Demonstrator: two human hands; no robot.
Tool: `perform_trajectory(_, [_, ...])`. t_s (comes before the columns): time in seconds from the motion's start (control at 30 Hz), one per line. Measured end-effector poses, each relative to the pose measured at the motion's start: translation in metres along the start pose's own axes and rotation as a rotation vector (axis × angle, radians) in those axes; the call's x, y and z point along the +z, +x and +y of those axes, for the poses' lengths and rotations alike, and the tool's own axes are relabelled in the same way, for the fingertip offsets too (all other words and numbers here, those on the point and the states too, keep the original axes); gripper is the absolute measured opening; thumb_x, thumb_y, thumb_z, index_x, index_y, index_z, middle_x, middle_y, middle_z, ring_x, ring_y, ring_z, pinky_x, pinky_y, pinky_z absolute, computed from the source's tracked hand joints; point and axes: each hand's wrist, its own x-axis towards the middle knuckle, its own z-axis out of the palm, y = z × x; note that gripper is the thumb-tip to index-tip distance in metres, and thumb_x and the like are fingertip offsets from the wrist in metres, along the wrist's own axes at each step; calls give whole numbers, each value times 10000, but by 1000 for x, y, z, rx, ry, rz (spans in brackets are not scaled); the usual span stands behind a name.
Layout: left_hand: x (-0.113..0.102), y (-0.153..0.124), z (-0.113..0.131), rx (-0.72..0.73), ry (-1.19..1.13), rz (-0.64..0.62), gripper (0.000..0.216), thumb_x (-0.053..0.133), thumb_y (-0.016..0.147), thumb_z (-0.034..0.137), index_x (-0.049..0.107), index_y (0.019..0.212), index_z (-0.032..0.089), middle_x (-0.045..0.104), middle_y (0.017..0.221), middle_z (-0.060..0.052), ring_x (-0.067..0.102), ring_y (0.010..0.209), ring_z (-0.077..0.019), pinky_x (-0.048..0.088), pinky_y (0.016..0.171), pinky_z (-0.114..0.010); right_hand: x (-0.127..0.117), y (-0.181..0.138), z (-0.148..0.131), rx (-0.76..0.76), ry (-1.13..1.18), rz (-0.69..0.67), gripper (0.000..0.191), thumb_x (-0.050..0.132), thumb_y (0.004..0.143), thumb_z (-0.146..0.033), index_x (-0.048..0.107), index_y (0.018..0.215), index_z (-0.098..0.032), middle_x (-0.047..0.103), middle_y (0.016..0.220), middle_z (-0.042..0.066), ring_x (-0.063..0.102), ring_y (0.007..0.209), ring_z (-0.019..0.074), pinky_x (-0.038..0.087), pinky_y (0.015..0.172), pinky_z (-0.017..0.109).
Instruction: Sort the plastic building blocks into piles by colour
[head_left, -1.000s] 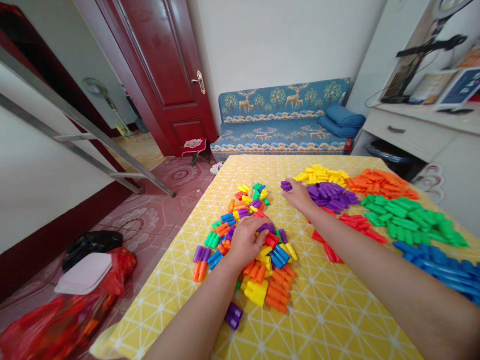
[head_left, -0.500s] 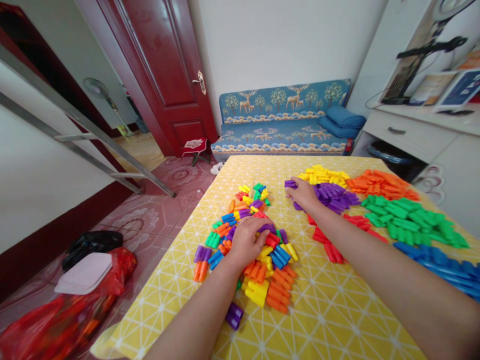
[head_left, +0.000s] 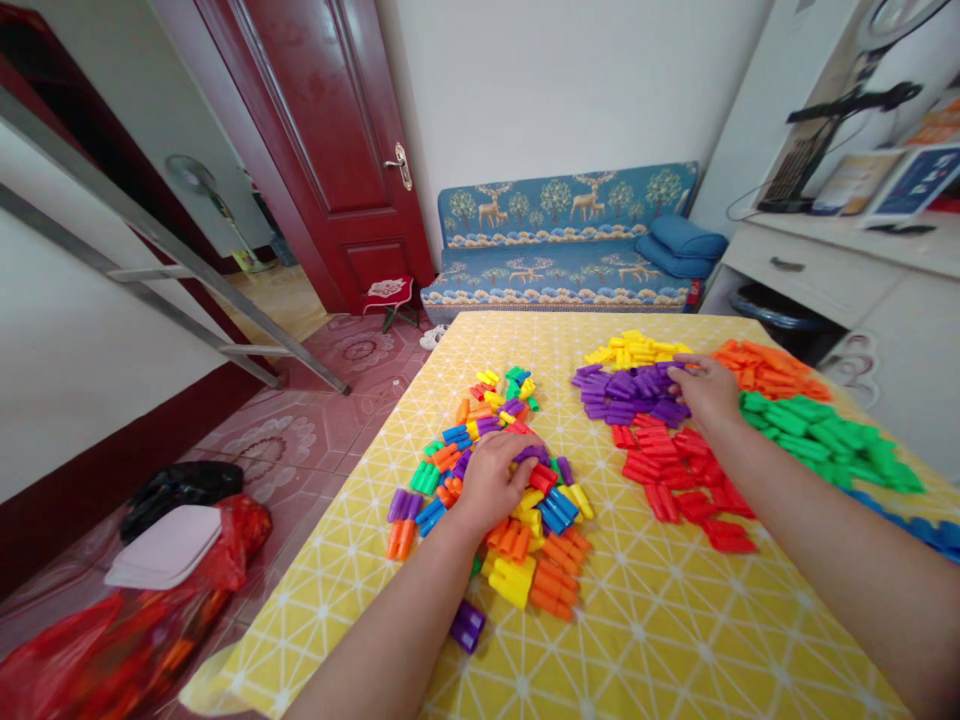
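My left hand (head_left: 493, 480) rests over a pile of mixed-colour plastic building blocks (head_left: 514, 541), its thumb and fingers closed about a purple block (head_left: 534, 455). The blocks are short joined tubes in red, blue, green, orange, yellow and purple. At the right end of a heap of purple blocks (head_left: 626, 393), my right hand (head_left: 705, 390) has its fingertips pinched at a purple piece, which they partly hide. Just nearer than that heap lie red blocks (head_left: 667, 465), and behind it are yellow blocks (head_left: 637, 348).
Orange blocks (head_left: 776, 370), green blocks (head_left: 825, 440) and blue blocks (head_left: 911, 525) form heaps along the table's right side. A yellow patterned cloth (head_left: 600, 640) covers the table. Beyond stand a blue sofa (head_left: 555, 265) and a red door (head_left: 322, 130). Bags (head_left: 150, 630) lie on the floor at left.
My right hand has moved from the left end of the purple heap to its right end, uncovering more red blocks. My left hand stays in place over the mixed pile.
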Motion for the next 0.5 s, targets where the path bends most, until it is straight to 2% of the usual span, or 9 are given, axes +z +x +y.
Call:
perform_trajectory(0.13, [-1, 0, 1, -2, -3, -9, 223, 570, 856, 166, 632, 1063, 223, 712, 1043, -45, 638, 988, -202, 441, 917, -375, -14, 9, 9, 122, 43, -4, 163, 657, 726, -226, 635, 879, -175, 606, 622, 44, 556, 489, 167, 401, 375, 246])
perform_trajectory(0.27, [-1, 0, 2, -13, 3, -8, 224, 565, 862, 183, 632, 1072, 224, 711, 1051, -48, 632, 1000, -208, 438, 926, -383, -19, 8, 18, 147, 64, -30, 134, 653, 715, -164, 635, 847, -161, 622, 671, 58, 571, 508, 169, 428, 396, 259])
perform_trajectory(0.37, [-1, -1, 1, -15, -4, -10, 246, 571, 847, 183, 630, 1084, 220, 708, 1052, -50, 631, 999, -209, 442, 926, -385, -19, 0, 17, 87, 18, 32, 219, 637, 720, -154, 645, 938, -161, 626, 711, 53, 570, 515, 156, 463, 447, 279])
perform_trajectory(0.43, [-1, -2, 0, -9, -10, -6, 317, 573, 804, 129, 625, 1104, 220, 704, 1062, -46, 629, 1001, -208, 444, 932, -386, -17, -12, 10, -8, -20, 91, 288, 631, 725, -183, 651, 1012, -174, 634, 759, 52, 568, 520, 145, 480, 484, 290])
perform_trajectory(0.5, [0, -3, -1, -7, -13, -2, 425, 557, 738, 60, 618, 1126, 221, 697, 1080, -43, 623, 1014, -209, 442, 947, -389, -13, -31, -2, -131, -26, 91, 315, 626, 728, -216, 659, 1040, -186, 648, 839, 58, 571, 527, 130, 496, 522, 294])
